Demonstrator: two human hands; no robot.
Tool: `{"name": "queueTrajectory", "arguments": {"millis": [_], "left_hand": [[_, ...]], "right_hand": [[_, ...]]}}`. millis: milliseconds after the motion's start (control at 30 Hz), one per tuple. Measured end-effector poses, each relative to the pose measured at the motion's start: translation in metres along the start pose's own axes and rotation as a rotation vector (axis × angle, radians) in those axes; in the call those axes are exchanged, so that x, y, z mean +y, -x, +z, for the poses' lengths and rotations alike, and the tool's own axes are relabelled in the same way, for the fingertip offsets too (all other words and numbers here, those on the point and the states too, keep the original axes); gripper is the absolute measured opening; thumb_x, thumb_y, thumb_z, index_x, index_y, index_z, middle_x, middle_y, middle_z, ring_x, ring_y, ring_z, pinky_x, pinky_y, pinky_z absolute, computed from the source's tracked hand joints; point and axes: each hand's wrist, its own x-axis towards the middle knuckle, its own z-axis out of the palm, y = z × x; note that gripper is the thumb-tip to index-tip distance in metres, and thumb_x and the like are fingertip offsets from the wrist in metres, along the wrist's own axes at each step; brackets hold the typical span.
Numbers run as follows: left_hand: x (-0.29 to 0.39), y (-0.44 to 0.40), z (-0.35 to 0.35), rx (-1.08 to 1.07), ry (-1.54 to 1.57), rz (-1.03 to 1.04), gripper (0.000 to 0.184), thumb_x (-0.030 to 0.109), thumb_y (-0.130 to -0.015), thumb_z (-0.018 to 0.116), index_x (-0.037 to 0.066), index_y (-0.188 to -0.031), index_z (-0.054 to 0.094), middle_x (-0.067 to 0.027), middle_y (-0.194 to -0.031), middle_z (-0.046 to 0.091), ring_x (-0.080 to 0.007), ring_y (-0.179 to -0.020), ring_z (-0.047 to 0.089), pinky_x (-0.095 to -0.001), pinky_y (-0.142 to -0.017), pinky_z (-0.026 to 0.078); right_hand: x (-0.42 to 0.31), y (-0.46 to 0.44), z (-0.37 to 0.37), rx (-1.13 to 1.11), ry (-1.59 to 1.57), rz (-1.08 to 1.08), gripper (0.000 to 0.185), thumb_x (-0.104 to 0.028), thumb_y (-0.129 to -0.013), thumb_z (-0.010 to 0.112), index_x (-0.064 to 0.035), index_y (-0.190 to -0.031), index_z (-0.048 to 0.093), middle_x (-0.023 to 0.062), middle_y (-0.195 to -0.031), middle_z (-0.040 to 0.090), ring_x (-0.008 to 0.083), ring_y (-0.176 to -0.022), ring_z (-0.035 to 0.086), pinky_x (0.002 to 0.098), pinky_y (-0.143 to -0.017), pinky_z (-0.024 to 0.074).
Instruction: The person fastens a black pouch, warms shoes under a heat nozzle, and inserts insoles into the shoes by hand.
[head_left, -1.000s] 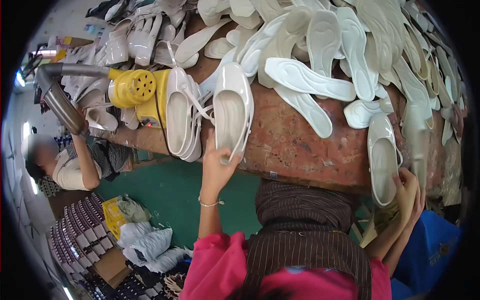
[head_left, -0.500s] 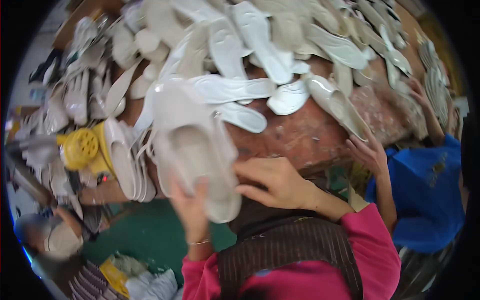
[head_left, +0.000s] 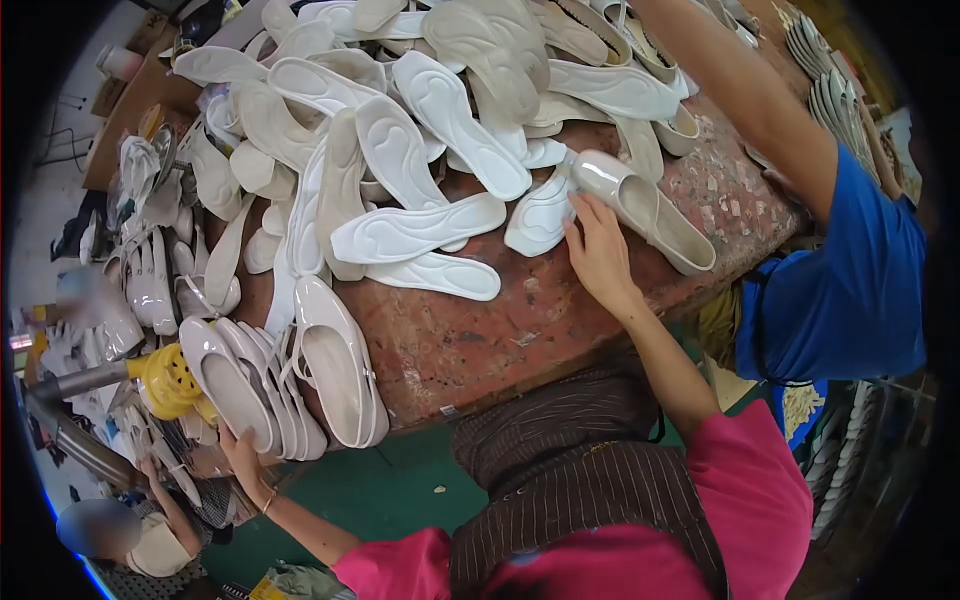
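Observation:
My left hand (head_left: 243, 460) is at the heel of the leftmost glossy beige shoe (head_left: 228, 385), its fingers closed on the heel end. That shoe leans against several similar ones in a row near the table's front edge. Just right of the row lies another beige shoe (head_left: 335, 365) with a strap. My right hand (head_left: 602, 255) reaches over the table with fingers stretched out. Its fingertips are between a white padded insole (head_left: 540, 215) and a single beige shoe (head_left: 645, 210), close to the side of that shoe; whether they touch it is unclear.
White insoles (head_left: 415, 228) and beige shoe parts lie heaped on the worn red table (head_left: 470, 340). A yellow nozzle on a metal pipe (head_left: 165, 383) stands at left. A co-worker in blue (head_left: 850, 290) reaches across at right. Another person (head_left: 150, 535) is at lower left.
The shoe that both hands held before my body is no longer there. My left hand has moved left to the shoe row; my right has moved away toward the shoe on the right.

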Motion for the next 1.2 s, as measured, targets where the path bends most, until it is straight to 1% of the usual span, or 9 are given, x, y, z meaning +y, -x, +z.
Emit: {"name": "queueTrajectory", "arguments": {"millis": [200, 333, 567, 733, 833, 867, 967, 1100, 1200], "left_hand": [[0.008, 0.035, 0.016, -0.009, 0.182, -0.178, 0.070, -0.010, -0.082, 0.049, -0.003, -0.150, 0.034, -0.0184, -0.143, 0.050, -0.0294, -0.128, 0.051, -0.0347, -0.107, 0.038], [-0.006, 0.018, 0.018, 0.088, 0.124, -0.033, 0.070, -0.012, -0.082, 0.046, -0.003, -0.150, 0.035, -0.0177, -0.148, 0.046, -0.0281, -0.132, 0.048, -0.0341, -0.109, 0.035], [0.016, 0.046, 0.015, -0.074, -0.071, -0.013, 0.082, -0.009, -0.071, 0.047, -0.001, -0.151, 0.034, -0.0161, -0.153, 0.040, -0.0285, -0.138, 0.041, -0.0321, -0.114, 0.026], [-0.029, 0.030, 0.026, 0.118, -0.089, 0.156, 0.088, -0.011, -0.064, 0.042, 0.000, -0.150, 0.036, -0.0183, -0.149, 0.044, -0.0293, -0.138, 0.041, -0.0318, -0.115, 0.026], [-0.029, 0.031, 0.029, 0.199, -0.311, 0.219, 0.080, -0.012, -0.070, 0.044, -0.001, -0.149, 0.039, -0.0216, -0.146, 0.047, -0.0321, -0.136, 0.044, -0.0340, -0.114, 0.028], [0.022, 0.051, 0.047, 0.261, -0.489, 0.165, 0.062, -0.007, -0.085, 0.048, -0.006, -0.146, 0.039, -0.0242, -0.143, 0.049, -0.0333, -0.133, 0.047, -0.0372, -0.114, 0.031], [0.091, 0.076, 0.088, 0.504, -0.361, 0.337, 0.050, 0.010, -0.097, 0.054, -0.008, -0.142, 0.042, -0.0247, -0.140, 0.051, -0.0328, -0.128, 0.053, -0.0376, -0.111, 0.036], [0.202, 0.135, 0.187, -0.444, 0.748, 0.017, 0.050, 0.022, -0.101, 0.056, -0.004, -0.141, 0.041, -0.0240, -0.133, 0.055, -0.0327, -0.119, 0.059, -0.0443, -0.095, 0.053], [0.194, 0.134, 0.230, -0.936, 1.114, -0.091, 0.052, 0.024, -0.100, 0.058, -0.003, -0.140, 0.039, -0.0219, -0.128, 0.058, -0.0338, -0.117, 0.060, -0.0489, -0.090, 0.057]], "right_hand": [[0.006, -0.019, 0.019, 0.055, 0.187, 0.107, 0.044, -0.032, -0.086, 0.072, -0.0102, -0.123, 0.063, 0.0280, -0.141, 0.044, 0.0419, -0.132, 0.042, 0.0458, -0.106, 0.0364], [0.004, -0.021, 0.013, 0.009, 0.032, 0.123, 0.047, -0.011, -0.074, 0.081, -0.0068, -0.115, 0.059, 0.0188, -0.124, 0.057, 0.0338, -0.119, 0.054, 0.0416, -0.099, 0.0430], [0.007, -0.014, -0.010, 0.047, -0.994, 0.677, 0.074, 0.010, -0.071, 0.066, -0.0059, -0.139, 0.039, 0.0145, -0.114, 0.062, 0.0198, -0.096, 0.063, 0.0317, -0.084, 0.0511], [0.026, -0.005, -0.030, -0.195, -1.461, 0.749, 0.069, 0.013, -0.066, 0.043, 0.0066, -0.135, 0.047, 0.0199, -0.123, 0.062, 0.0299, -0.105, 0.067, 0.0400, -0.093, 0.0561], [-0.005, -0.010, -0.047, -0.276, -1.497, 0.688, 0.077, 0.012, -0.065, 0.043, 0.0036, -0.141, 0.040, 0.0212, -0.124, 0.061, 0.0295, -0.105, 0.067, 0.0388, -0.094, 0.0559], [-0.013, -0.013, -0.054, -0.332, -1.509, 0.660, 0.082, 0.013, -0.063, 0.042, 0.0018, -0.145, 0.036, 0.0205, -0.126, 0.061, 0.0277, -0.106, 0.067, 0.0370, -0.093, 0.0558], [-0.044, -0.007, -0.049, -0.386, -1.418, 0.513, 0.057, -0.005, -0.090, 0.057, -0.0018, -0.145, 0.043, 0.0167, -0.129, 0.060, 0.0232, -0.107, 0.065, 0.0336, -0.092, 0.0520], [-0.114, 0.007, -0.060, -0.433, -0.754, -0.291, 0.054, -0.014, -0.093, 0.062, -0.0025, -0.143, 0.046, 0.0189, -0.115, 0.057, 0.0317, -0.108, 0.058, 0.0404, -0.092, 0.0483], [-0.136, 0.025, -0.055, -0.372, -0.650, -0.486, 0.061, -0.019, -0.089, 0.068, -0.0015, -0.143, 0.045, 0.0196, -0.113, 0.054, 0.0354, -0.104, 0.056, 0.0427, -0.089, 0.0472]]}}
